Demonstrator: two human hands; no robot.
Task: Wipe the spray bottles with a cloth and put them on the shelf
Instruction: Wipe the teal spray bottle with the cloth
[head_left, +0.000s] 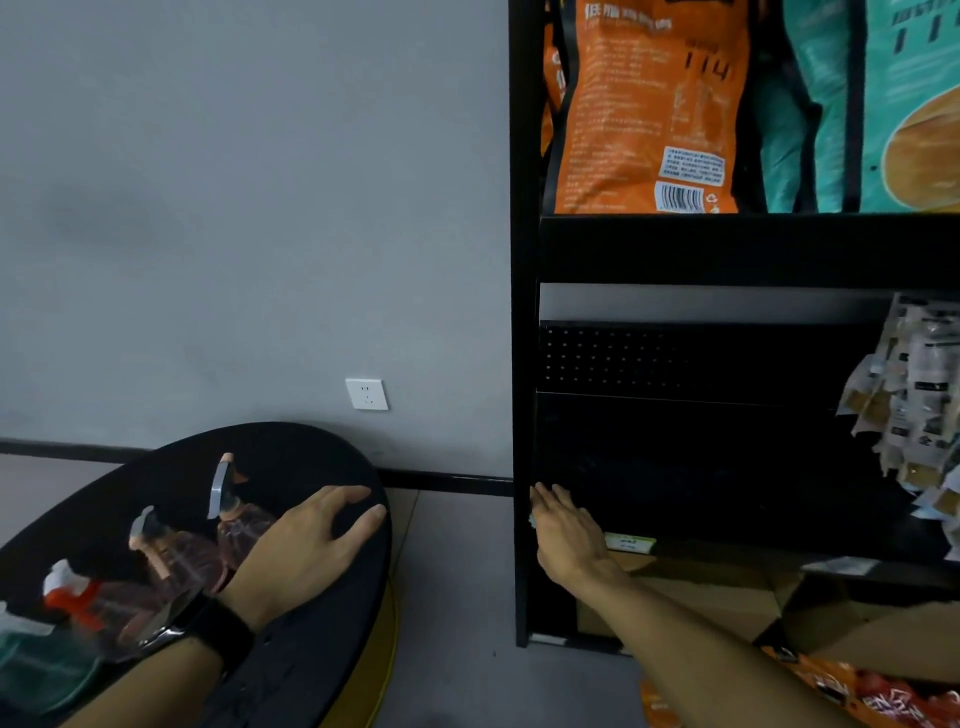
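A: As the view ran from the left edge, what lay on the round black worktop (311, 457)?

B: Four spray bottles, as far as I could count. At the far left sat a greenish one (36, 660), mostly cut off by the frame. Next to it lay a bottle with a red and white trigger head (72, 597). Then came two brownish see-through bottles with grey triggers, one (171, 556) lying down, the other (234, 514) nearer the middle with its trigger pointing up and away.

A: And the hands?

B: The left hand (306, 545), a dark band on its wrist, rested flat on the worktop with its fingers spread, gripping nothing. The bottles lay just to its left, the nearest brown one touching or almost touching the side of the palm. Their long axes ran roughly from lower left to upper right.

A: So which hand was closer to them?

B: The left, clearly. The right hand (566, 530) was well apart, its straight fingers touching the front edge of the black shelf (727, 249). A sliver of pale green showed beneath it; possibly the cloth, but I couldn't tell.

A: Any bottles on the shelf?

B: None visible; only packets.
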